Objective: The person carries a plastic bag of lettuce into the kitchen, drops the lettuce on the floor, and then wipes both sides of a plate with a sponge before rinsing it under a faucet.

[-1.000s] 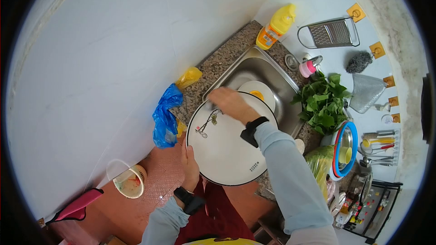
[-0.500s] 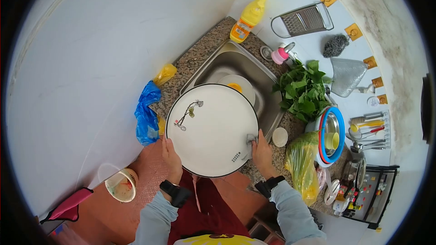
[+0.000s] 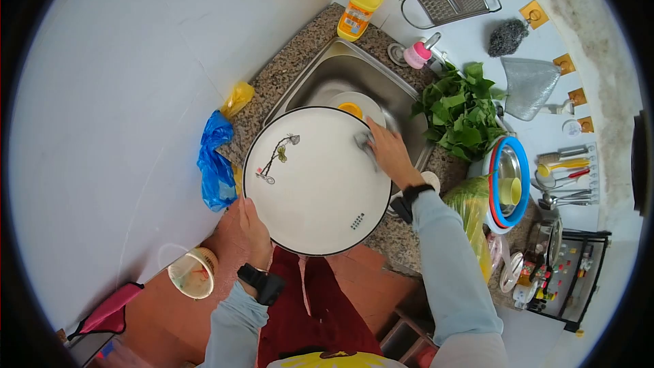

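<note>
A large round white plate (image 3: 317, 184) with a thin black rim and a small plant drawing is held tilted at the front of the sink (image 3: 313, 71). My left hand (image 3: 253, 233) grips its lower left rim, thumb near the edge. On the plate's upper right surface, my right hand (image 3: 392, 153) presses a small grey scrubbing pad (image 3: 364, 140), partly hidden by the fingers. Behind the plate, a pale dish (image 3: 371, 107) and a yellow-orange round item (image 3: 350, 108) show in the basin.
A yellow bottle (image 3: 363, 7) stands at the back corner. Leafy greens (image 3: 460, 112), stacked basins (image 3: 511, 218) and a yellow-green bag (image 3: 470, 215) line the right counter. Blue bag (image 3: 216, 163) hangs at left; a waste bin (image 3: 192, 274) stands on the floor.
My right hand has moved from the plate's lower right rim up to its upper right surface, carrying the grey pad along. My left hand keeps its hold on the rim.
</note>
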Demonstrator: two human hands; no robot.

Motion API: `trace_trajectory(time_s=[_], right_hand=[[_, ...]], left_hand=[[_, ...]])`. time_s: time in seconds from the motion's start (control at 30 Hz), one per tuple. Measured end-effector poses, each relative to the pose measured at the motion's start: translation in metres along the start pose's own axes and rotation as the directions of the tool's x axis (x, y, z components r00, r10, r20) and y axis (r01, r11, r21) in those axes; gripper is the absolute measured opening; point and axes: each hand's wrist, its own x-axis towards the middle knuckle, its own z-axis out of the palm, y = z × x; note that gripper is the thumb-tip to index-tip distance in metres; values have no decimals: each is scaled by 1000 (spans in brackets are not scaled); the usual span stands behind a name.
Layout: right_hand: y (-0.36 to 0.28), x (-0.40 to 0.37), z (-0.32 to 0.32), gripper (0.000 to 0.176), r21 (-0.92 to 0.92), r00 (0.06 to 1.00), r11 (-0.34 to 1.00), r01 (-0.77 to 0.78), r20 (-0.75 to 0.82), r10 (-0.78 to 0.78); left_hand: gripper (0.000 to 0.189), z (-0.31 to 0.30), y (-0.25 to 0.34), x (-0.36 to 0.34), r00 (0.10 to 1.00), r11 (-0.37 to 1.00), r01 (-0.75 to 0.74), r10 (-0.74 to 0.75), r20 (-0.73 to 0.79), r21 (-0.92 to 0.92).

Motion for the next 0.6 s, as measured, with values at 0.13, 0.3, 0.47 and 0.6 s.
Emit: trace_trajectory(time_s=[0.13,0.3,0.47,0.6], right_hand=[[-23,-72,-14,57,-41,994,994,-98,-56,96],[-52,-114,-21,35,-160,991,986,-51,-133,30],[-74,-149,-16,20,75,980,978,195,33,-198],[-129,-163,-10,24,226,965,942,247,34,-261]], left_hand=[[48,-2,-13,3,999,999,-14,16,-47,33],[49,1,14,-4,999,1000,10,-9,44,-14],[51,11,50,-19,993,995,100,-102,57,27],[53,-8,5,1,970,935,206,-156,186,-289]])
